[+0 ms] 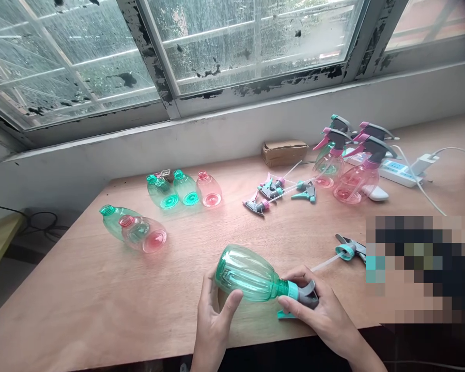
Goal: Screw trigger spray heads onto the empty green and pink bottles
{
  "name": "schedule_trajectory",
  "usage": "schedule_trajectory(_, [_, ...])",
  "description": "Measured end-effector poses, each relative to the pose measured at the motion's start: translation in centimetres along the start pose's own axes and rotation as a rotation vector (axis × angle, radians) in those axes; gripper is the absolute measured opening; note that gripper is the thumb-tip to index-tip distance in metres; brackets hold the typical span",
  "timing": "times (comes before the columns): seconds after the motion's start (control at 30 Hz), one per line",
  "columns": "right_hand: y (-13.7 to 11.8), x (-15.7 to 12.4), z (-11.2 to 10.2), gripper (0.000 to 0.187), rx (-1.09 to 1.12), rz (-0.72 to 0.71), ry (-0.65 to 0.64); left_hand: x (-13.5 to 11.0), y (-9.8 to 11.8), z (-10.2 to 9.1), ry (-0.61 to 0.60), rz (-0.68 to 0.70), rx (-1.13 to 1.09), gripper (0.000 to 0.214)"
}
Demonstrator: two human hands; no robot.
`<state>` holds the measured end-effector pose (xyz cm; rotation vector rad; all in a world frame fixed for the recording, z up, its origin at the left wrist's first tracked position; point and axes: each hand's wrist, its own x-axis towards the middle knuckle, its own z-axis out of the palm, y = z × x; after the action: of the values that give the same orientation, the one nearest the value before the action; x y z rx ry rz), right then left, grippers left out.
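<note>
A clear green spray bottle (248, 275) lies tilted near the table's front edge, its base pointing up and left. My left hand (214, 320) grips the body of the bottle from below, thumb on its side. My right hand (321, 311) is closed round the grey and teal trigger head (303, 295) fitted on the bottle's neck. A loose teal trigger head with a white tube (345, 252) lies just right of my hands.
Several open green and pink bottles (184, 189) lie at the back left, two more (137, 229) nearer. Loose trigger heads (276, 192) lie mid-table. Assembled bottles (351, 165) stand at the back right by a power strip (397, 171) and a cardboard box (284, 152). A blurred patch covers the right edge.
</note>
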<state>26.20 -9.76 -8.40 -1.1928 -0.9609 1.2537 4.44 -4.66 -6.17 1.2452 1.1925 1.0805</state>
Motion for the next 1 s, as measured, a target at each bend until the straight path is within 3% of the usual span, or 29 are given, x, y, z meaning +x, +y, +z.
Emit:
schedule_trajectory(0.43, [0.2, -0.3, -0.1, 0.025, 0.020, -0.018, 0.037, -0.4, -0.6, -0.8, -0.137, 0.020, 0.011, 0.077])
schedule_trajectory(0.63, [0.4, -0.4, -0.1, 0.026, 0.023, -0.014, 0.019, 0.3, -1.1, -0.3, -0.084, -0.004, -0.044, 0.101])
schedule_trajectory(0.87, [0.2, -0.2, -0.4, 0.029, 0.139, -0.012, -0.015, 0.1, -0.6, -0.3, -0.149, -0.019, 0.001, 0.082])
schedule_trajectory(1.0, [0.4, -0.3, -0.3, 0.029, 0.118, -0.008, 0.001, -0.2, -0.6, -0.3, -0.120, -0.021, 0.008, 0.094])
